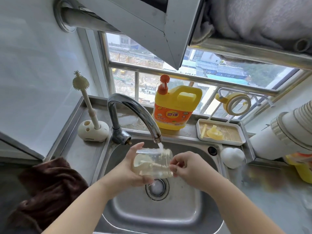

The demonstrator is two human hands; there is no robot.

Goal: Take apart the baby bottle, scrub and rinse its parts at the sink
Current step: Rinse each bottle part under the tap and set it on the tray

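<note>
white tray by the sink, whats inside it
The white tray holds a yellow spout piece and a pale straw on a ribbed liner. Anything under them is hidden.

A brown towel (49,188) lies left of the basin (crumpled), a white egg-shaped thing (232,157) to its right.

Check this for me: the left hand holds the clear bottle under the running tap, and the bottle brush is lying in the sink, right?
Not quite. The bottle brush stands upright in its white holder left of the tap, as the head view shows. The rest holds.
</note>
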